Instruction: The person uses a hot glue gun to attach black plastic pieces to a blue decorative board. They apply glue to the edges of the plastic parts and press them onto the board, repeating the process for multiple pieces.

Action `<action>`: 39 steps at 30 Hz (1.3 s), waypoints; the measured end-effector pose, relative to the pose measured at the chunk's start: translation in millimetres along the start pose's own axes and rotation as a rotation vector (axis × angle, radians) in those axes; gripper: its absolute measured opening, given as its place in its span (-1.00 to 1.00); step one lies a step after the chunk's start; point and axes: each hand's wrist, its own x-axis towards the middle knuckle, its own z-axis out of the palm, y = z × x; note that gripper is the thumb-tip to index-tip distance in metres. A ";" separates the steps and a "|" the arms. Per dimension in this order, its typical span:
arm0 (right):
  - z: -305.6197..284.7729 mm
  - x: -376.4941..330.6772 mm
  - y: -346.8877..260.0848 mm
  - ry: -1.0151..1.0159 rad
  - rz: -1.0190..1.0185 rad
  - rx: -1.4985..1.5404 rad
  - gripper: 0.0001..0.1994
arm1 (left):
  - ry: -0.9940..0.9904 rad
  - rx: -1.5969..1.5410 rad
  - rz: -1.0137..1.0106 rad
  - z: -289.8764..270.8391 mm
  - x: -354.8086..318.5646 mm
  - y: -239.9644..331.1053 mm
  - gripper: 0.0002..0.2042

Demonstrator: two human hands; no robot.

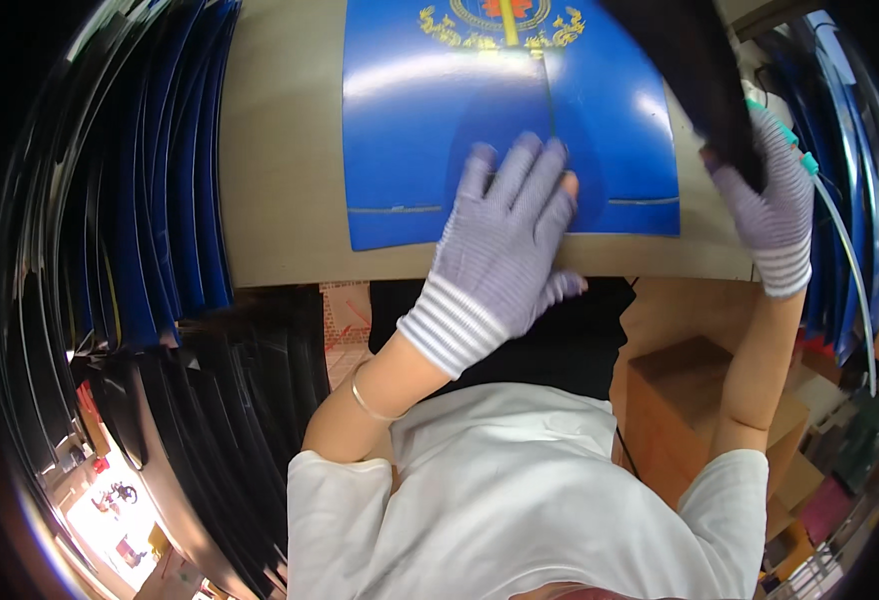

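A glossy blue printed sheet (410,140) lies on the table, with a yellow and red emblem at its far end and short slits near its near edge. My left hand (505,225), in a grey-and-white striped knit glove, is over the sheet's near middle part. Its fingers are stretched out and hold nothing; whether they press on the sheet is hard to tell. At the right, my right hand (775,200), gloved alike, has its thumb and fingers around a dark, bent sheet-like piece (695,70). That piece is blurred and rises past the top edge of the view.
Stacked blue and black sheets (160,180) stand along the left, with more dark sheets (230,430) below them. The tan tabletop (285,150) ends just before my body. Cardboard boxes (690,400) sit at lower right. A white tube (850,250) hangs beside blue sheets there.
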 end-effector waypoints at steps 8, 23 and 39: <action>-2.3 4.6 -8.7 -0.546 -0.039 0.005 -0.64 | 0.310 0.208 0.091 -60.2 7.6 -26.7 -0.51; 19.7 -21.1 -19.6 -0.286 -0.230 -0.241 -0.53 | 0.069 -0.018 0.016 -47.1 -13.7 -61.5 -0.44; 20.0 -34.0 -48.7 -0.270 -0.420 -0.211 -0.77 | -0.006 0.065 0.051 -68.3 -39.1 -21.8 -0.81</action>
